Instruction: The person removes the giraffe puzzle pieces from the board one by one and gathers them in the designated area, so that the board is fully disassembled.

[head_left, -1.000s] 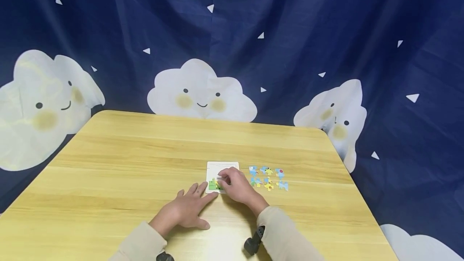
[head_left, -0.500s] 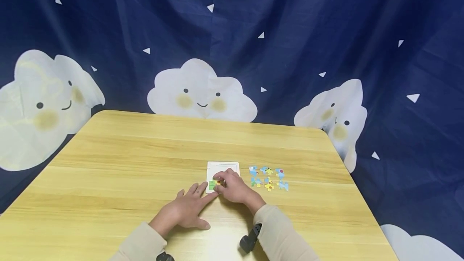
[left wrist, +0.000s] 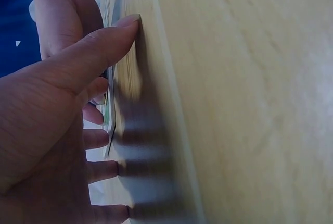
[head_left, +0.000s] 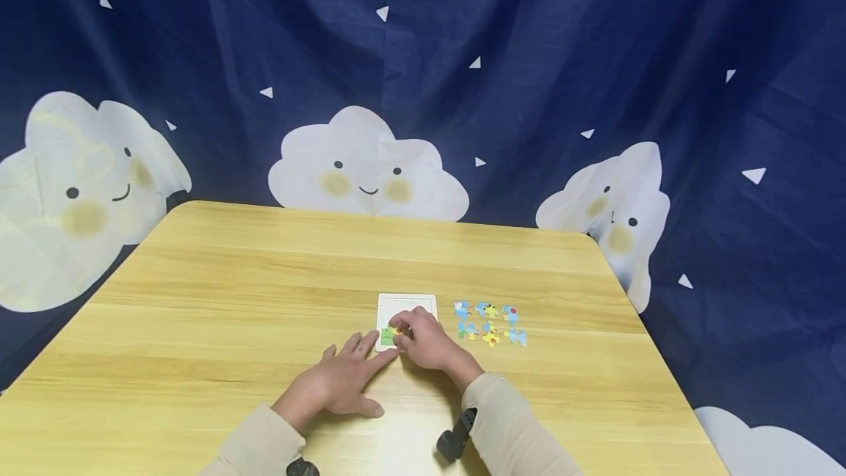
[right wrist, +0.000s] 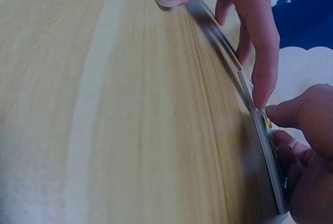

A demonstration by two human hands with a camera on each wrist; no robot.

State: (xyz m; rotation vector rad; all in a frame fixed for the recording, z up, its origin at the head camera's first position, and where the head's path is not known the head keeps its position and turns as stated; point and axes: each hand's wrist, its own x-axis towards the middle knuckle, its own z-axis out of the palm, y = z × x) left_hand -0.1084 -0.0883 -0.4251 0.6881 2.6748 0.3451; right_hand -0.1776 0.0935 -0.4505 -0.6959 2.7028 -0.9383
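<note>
A white puzzle board (head_left: 390, 305) lies flat on the wooden table. Green puzzle pieces (head_left: 386, 337) cover its near left corner. My left hand (head_left: 340, 380) is spread out, its fingertips resting at the board's left and near edges, the thumb held away to the side. Over the board, my right hand (head_left: 426, 340) pinches a yellow puzzle piece (head_left: 396, 330) between thumb and fingers, right beside the green ones. In the right wrist view, the thumb and curled fingers (right wrist: 296, 156) sit at the board's surface, partly hiding the piece.
To the right of the board, several loose puzzle pieces (head_left: 490, 336) in blue and yellow lie in two rows on the table (head_left: 264, 263). Behind the table's far edge hangs a dark blue curtain (head_left: 515, 20) with white clouds.
My right hand has shifted slightly left and lowered its thumb and fingers around the yellow piece, near the green ones. The left hand stays where it was.
</note>
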